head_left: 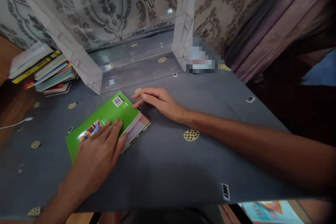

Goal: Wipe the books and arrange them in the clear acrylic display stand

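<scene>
The left hand [98,150] lies palm down on the near part of a green book [111,112], fingers laid flat and a little apart, the thumb lowered along the book's right-hand edge. The right hand [168,103] is at the book's far right corner, fingers extended and loosely bent, with a narrow gap between thumb and forefinger. Its fingertips are at the cover's edge; whether they touch it cannot be determined.

The book lies aslant on the table, left of centre, its cover uppermost. A barcode label [118,101] is visible toward the far end, and a small coloured picture [90,130] is partly covered by the left hand. Pages show along the right-hand edge, where the lower cover projects beyond the upper one.

The table [168,171] has a grey covering printed with yellow dotted ovals and small lettered labels. Beyond the book stands a clear plastic frame [181,31], its left side panel just beside the book's far end. At the far left is an uneven stack of books [52,73]; nearer, at the left edge, lies the end of a white cable [17,123]. An item right of the frame is pixelated and cannot be identified. Patterned wallpaper [223,10] covers the far wall; a pinkish curtain [275,31] hangs at far right.
</scene>
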Motion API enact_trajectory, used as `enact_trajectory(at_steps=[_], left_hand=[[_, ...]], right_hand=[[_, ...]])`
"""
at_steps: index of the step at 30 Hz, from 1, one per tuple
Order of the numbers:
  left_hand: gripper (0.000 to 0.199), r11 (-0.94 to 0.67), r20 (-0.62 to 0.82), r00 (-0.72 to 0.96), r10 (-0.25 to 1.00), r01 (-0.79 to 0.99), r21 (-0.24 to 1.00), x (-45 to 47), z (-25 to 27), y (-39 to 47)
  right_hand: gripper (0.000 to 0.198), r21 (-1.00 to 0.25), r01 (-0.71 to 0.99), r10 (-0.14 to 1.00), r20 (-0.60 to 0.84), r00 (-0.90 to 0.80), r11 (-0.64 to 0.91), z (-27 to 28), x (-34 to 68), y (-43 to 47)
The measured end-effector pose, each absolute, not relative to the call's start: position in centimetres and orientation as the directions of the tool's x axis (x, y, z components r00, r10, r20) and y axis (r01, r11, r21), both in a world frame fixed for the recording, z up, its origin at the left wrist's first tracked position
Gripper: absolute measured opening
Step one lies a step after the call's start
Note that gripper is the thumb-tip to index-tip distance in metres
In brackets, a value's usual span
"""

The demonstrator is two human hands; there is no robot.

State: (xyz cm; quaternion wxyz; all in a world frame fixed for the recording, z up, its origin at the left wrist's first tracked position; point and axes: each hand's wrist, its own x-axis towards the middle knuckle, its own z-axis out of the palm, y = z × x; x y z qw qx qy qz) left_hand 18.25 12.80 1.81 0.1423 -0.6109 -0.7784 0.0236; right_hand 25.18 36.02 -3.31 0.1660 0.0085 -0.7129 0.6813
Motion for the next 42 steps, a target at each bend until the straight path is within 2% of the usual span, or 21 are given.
enact_trajectory(at_steps=[7, 9, 11, 13, 16, 18, 20, 23, 27, 31, 36, 39, 42], left_hand=[[0.046, 0.261, 0.187, -0.218, 0.958, 0.932, -0.251, 18.7, 1.7, 13.0], [0.047, 0.278, 0.207, -0.226, 0.952, 0.92, -0.276, 19.2, 1.1, 13.0], [0.048, 0.303, 0.243, -0.234, 0.941, 0.904, -0.303, 19.7, 0.3, 13.0], [0.049, 0.321, 0.263, -0.242, 0.934, 0.891, -0.321, 20.1, -0.5, 12.8], [0.05, 0.328, 0.245, -0.26, 0.934, 0.896, -0.298, 20.3, -1.1, 11.9], [0.05, 0.334, 0.214, -0.284, 0.935, 0.908, -0.254, 20.2, -0.9, 10.8], [0.049, 0.357, 0.179, -0.323, 0.929, 0.911, -0.208, 20.1, -0.5, 9.1], [0.05, 0.464, 0.148, -0.444, 0.884, 0.873, -0.153, 20.0, 0.2, 5.7], [0.055, 0.597, 0.147, -0.586, 0.797, 0.801, -0.043, 19.7, 0.0, 1.2], [0.055, 0.54, 0.163, -0.539, 0.826, 0.841, 0.043, 19.0, -0.5, -0.9], [0.053, 0.442, 0.205, -0.459, 0.865, 0.888, 0.125, 18.0, 0.4, -0.9], [0.053, 0.426, 0.215, -0.449, 0.867, 0.893, 0.145, 17.6, 0.8, -0.8], [0.052, 0.42, 0.225, -0.439, 0.87, 0.898, 0.129, 17.6, 0.4, -0.9]], right_hand=[[0.028, -0.957, -0.283, 0.201, 0.289, -0.936, 0.057, -3.2, 25.4, 36.2], [0.029, -0.954, -0.28, 0.188, 0.297, -0.936, 0.111, -3.1, 25.5, 36.0], [0.03, -0.926, -0.293, 0.139, 0.331, -0.933, 0.239, -3.0, 25.9, 35.7], [0.027, -0.832, -0.345, 0.069, 0.413, -0.908, 0.434, -2.9, 26.4, 35.2], [0.022, -0.6, -0.425, -0.045, 0.543, -0.838, 0.678, -2.9, 27.3, 34.4], [0.023, -0.476, -0.442, -0.116, 0.57, -0.814, 0.76, -3.0, 27.8, 33.8], [0.021, -0.405, -0.466, -0.197, 0.551, -0.811, 0.787, -3.1, 28.2, 33.1], [0.018, -0.444, -0.52, -0.268, 0.513, -0.815, 0.73, -3.1, 28.3, 31.6], [0.024, -0.506, -0.567, -0.346, 0.467, -0.814, 0.65, -2.6, 27.7, 28.9], [0.031, -0.502, -0.607, -0.408, 0.455, -0.791, 0.617, -2.1, 26.3, 25.8], [0.041, -0.652, -0.548, -0.38, 0.397, -0.836, 0.524, -1.6, 25.0, 22.4], [0.047, -0.711, -0.537, -0.371, 0.397, -0.839, 0.454, -1.4, 24.7, 21.0], [0.042, -0.709, -0.523, -0.372, 0.377, -0.848, 0.473, -1.5, 24.9, 20.5]])
